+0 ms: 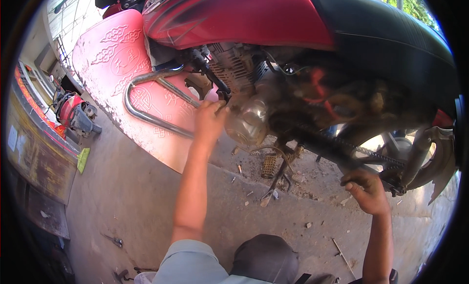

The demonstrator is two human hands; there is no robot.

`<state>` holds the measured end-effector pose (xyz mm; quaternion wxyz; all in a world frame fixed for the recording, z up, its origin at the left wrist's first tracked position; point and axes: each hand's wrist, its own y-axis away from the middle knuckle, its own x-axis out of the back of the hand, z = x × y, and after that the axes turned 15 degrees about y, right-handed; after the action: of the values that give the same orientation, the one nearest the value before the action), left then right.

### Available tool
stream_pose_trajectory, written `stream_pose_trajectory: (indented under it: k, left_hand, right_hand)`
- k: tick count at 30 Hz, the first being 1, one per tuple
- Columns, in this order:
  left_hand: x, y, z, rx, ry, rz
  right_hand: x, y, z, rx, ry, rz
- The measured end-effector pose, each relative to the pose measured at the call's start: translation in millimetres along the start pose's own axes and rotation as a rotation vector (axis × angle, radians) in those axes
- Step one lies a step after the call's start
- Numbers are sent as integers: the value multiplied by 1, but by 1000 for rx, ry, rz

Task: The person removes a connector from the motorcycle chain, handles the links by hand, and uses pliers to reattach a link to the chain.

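1. The left hand (209,121) is reaching up to the engine (244,78) of the red motorcycle (234,15), its fingers closing on a small part at the upper edge of the rounded metal engine cover (249,122). What the grip has hold of is too small and blurred to tell.
2. The right hand (367,190) is curling shut around a dark tool or bar just under the drive chain (351,149), at about 4 o'clock from the engine cover.
3. In my judgement the work is going best with the right hand bracing steadily while the left is turning or pulling in short, controlled moves; the area looks greasy, so a slip toward the chain is the risk.
4. The footpeg (268,166) is hanging below the cover, at 6 o'clock, near the left forearm's path.
5. The concrete floor (137,201) is carrying grit, scraps and small loose parts beneath the engine.
6. At 9 o'clock a small red engine machine (73,113) is sitting beside a worn wooden counter (39,157); a pink patterned panel (117,54) is standing behind the chrome crash bar (151,96).
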<state>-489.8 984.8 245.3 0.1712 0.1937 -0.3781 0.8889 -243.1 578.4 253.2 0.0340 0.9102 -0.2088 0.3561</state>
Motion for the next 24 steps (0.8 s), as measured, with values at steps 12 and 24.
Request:
stream_pose_trajectory:
  k: [12, 24]
  left_hand:
    - [-22, 16, -20, -55, 89, -121]
    - [-21, -11, -16, -204, -116, -260]
  right_hand:
    - [-70, 9, 49, -140, -201, 40]
    - [-115, 9, 55, -73, -21, -75]
